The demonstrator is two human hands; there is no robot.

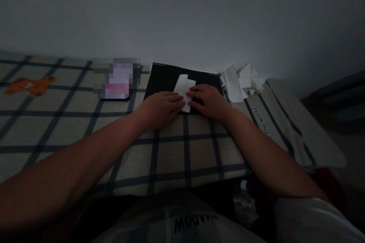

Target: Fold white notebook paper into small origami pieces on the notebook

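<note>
Lying on a black board (168, 79), a small white folded paper (184, 87) shows a stepped upper edge and a narrow, upright outline; its lower part is covered by fingers. The board rests on a beige cloth with dark grid lines (171, 148), against a plain grey wall (182, 15), in dim light. A heap of white paper scraps (242, 79) sits just right of the board; a blurred pink object (116, 79) lies to its left. Left hand (161, 108) and right hand (208, 100) lie flat, palms down, fingers pressing the paper from either side, gripping nothing.
</note>
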